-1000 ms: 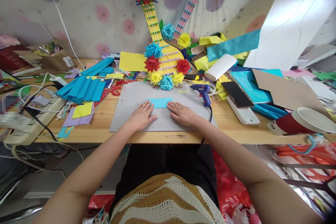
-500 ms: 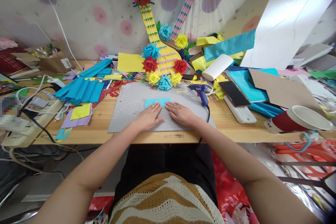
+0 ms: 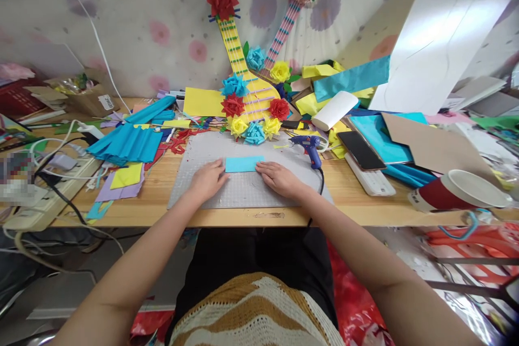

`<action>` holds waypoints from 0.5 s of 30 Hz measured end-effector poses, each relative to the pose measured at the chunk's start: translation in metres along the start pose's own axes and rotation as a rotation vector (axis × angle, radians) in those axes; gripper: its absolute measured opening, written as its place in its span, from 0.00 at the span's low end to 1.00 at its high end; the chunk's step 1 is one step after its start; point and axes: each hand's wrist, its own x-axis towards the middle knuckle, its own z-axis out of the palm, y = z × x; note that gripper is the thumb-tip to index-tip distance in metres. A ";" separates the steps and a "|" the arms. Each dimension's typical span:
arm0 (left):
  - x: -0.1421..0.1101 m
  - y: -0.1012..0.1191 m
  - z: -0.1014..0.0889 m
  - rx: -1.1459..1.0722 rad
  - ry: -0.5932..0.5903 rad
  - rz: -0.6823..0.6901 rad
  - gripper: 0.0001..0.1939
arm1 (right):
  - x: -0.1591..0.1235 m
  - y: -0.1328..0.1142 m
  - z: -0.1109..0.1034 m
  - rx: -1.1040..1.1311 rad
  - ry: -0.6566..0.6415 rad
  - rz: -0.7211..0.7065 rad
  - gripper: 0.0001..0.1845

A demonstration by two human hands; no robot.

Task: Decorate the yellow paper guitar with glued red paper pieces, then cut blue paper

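A light-blue paper rectangle lies flat on the grey cutting mat. Beside its left end rests my left hand, palm down with fingers stretched out, thumb close to the paper's lower left corner. My right hand lies flat at the right end, its fingertips touching the paper's edge. Neither hand grips anything. To the right of the paper, a blue glue gun sits at the mat's upper right, its black cord running down past my right wrist.
Behind the mat leans a yellow paper guitar decorated with paper flowers. Pleated blue paper and a power strip are at left. A phone, a white power bank and a tilted paper cup are at right.
My left hand has slid left off the paper to its left side, uncovering the sheet. My right hand stays at the right end. The camera view has tilted up slightly.
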 end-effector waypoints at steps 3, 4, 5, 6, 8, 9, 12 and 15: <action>0.015 0.007 -0.001 -0.121 0.161 -0.120 0.15 | 0.012 -0.004 -0.003 -0.015 0.059 0.031 0.21; 0.023 0.010 -0.001 -0.175 0.176 -0.140 0.14 | 0.018 -0.004 -0.005 -0.026 0.074 0.049 0.19; 0.031 0.012 -0.001 -0.217 0.169 -0.167 0.15 | 0.023 -0.005 -0.006 -0.035 0.084 0.066 0.17; 0.040 0.014 0.000 -0.239 0.134 -0.188 0.19 | 0.029 -0.005 -0.006 -0.041 0.089 0.083 0.14; 0.057 0.016 0.001 -0.249 0.023 -0.228 0.29 | 0.041 -0.002 -0.008 -0.028 0.077 0.113 0.08; 0.065 0.016 0.000 -0.249 -0.030 -0.242 0.31 | 0.046 -0.001 -0.009 -0.013 0.060 0.133 0.07; 0.083 0.015 -0.003 -0.288 -0.128 -0.333 0.32 | 0.059 0.005 -0.014 0.037 -0.030 0.223 0.19; 0.093 0.014 -0.006 -0.352 -0.209 -0.404 0.25 | 0.070 0.008 -0.022 0.080 -0.156 0.298 0.33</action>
